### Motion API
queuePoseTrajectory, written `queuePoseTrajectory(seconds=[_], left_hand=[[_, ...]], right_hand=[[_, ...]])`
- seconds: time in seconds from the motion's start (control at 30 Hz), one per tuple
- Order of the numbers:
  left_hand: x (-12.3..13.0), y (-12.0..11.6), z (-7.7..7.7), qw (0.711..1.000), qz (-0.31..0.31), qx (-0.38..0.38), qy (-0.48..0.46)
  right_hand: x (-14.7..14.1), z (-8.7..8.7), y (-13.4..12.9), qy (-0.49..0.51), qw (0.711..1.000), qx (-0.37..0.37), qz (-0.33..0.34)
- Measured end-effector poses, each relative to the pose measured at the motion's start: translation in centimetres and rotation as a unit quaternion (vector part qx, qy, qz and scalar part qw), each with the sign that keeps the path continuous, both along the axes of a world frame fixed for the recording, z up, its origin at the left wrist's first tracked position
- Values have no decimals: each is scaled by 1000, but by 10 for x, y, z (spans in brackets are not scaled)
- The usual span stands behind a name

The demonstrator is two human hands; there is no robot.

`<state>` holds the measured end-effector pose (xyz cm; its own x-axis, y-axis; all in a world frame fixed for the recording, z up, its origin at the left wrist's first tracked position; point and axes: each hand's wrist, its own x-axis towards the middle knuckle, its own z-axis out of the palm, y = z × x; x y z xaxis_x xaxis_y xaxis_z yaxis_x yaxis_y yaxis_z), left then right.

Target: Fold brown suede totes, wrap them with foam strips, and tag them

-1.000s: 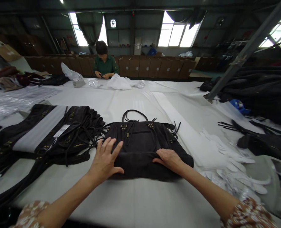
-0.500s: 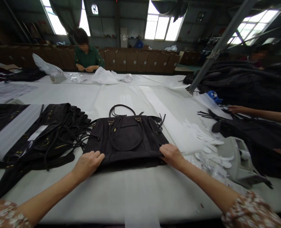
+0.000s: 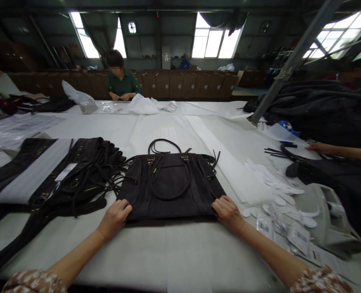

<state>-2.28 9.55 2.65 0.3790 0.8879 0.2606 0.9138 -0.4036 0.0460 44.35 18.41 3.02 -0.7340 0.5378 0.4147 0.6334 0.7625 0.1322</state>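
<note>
A dark handbag (image 3: 172, 207) lies flat in front of me, its bottom edge toward me. One looped handle rests over its front, and the other stretches out beyond the top. Brass-coloured buckles and a short zip show on the front. My left hand (image 3: 115, 217) is closed on the bag's near left corner. At the near right corner my right hand (image 3: 229, 212) grips the edge with curled fingers. Left of the bag lies a stack of similar dark bags (image 3: 85, 162), with a white strip (image 3: 33, 171) across it and a white tag (image 3: 66, 172) on top.
The white-covered table (image 3: 143, 252) holds white paper sheets (image 3: 235, 175), small packets (image 3: 299, 238) and a grey tape dispenser (image 3: 317, 203) at right. A co-worker's hand (image 3: 319, 147) is by another dark bag. A slanted metal post (image 3: 287, 73) stands at right; a person in green (image 3: 125, 83) sits across.
My view has tilted up and swung slightly left. Both hands keep hold of the bag's near corners, and its near edge now lies flatter. The co-worker's hand at right has shifted a little.
</note>
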Motion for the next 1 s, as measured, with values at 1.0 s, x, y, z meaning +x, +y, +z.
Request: queuePoseTrajectory(seconds=[1.0], left_hand=[[-5, -8, 24, 935, 161, -112, -295]], right_hand=[[-32, 61, 3, -115, 982, -141, -38]])
